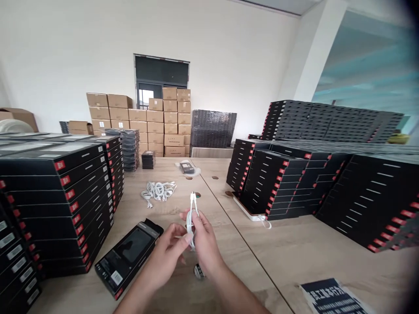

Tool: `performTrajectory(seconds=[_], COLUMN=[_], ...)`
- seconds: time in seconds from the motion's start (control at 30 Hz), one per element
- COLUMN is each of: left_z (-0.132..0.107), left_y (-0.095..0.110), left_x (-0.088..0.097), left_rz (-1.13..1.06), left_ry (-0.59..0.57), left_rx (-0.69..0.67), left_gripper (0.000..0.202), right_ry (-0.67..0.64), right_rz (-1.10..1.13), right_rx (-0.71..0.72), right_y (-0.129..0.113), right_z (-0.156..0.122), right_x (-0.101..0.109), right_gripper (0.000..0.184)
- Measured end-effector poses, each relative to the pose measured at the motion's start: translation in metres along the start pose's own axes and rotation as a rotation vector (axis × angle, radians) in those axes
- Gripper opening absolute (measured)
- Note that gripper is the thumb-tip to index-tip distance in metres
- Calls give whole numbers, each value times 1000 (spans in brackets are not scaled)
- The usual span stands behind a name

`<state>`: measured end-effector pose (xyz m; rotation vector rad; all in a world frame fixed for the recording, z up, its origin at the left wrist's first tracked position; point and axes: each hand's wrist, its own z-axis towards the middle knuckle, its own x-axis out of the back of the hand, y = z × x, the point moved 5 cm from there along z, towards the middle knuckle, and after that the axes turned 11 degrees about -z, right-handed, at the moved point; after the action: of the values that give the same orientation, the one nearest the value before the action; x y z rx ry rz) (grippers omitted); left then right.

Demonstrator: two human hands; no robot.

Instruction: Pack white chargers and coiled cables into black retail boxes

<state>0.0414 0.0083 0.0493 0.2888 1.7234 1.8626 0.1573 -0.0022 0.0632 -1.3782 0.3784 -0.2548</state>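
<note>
Both of my hands meet over the wooden table [294,248] and hold a coiled white cable [191,214]. My right hand [204,240] grips the coil, whose two plug ends stick up above my fingers. My left hand [168,250] pinches the lower part of the same cable with thumb and fingers. An open black box [129,257] with a dark tray inside lies just left of my left hand. A small round dark object [198,271] sits on the table under my right wrist. A pile of loose white cables [159,190] lies farther back.
Tall stacks of black boxes with red tags stand at the left [65,205] and the right [327,192]. Brown cartons [153,124] are piled against the back wall beside a dark stack of trays [212,128]. A printed dark sheet [330,296] lies at the near right.
</note>
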Motion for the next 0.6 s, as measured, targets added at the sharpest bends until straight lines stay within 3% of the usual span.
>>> performTrajectory(seconds=[0.1, 0.27, 0.47, 0.6], left_z=[1, -4, -8, -8], left_y=[-3, 5, 9, 5], left_x=[-6, -2, -3, -5], left_rz=[-256, -517, -658, -677], left_ry=[-61, 40, -28, -71], left_rx=[59, 160, 246, 259], left_gripper=[32, 28, 23, 25], right_ry=[-58, -134, -42, -2], right_rz=[-66, -45, -149, -139], right_rx=[12, 40, 247, 266], right_y=[3, -3, -25, -29], right_z=[-7, -1, 3, 6], right_x=[-9, -2, 12, 18], right_gripper=[42, 36, 25, 28])
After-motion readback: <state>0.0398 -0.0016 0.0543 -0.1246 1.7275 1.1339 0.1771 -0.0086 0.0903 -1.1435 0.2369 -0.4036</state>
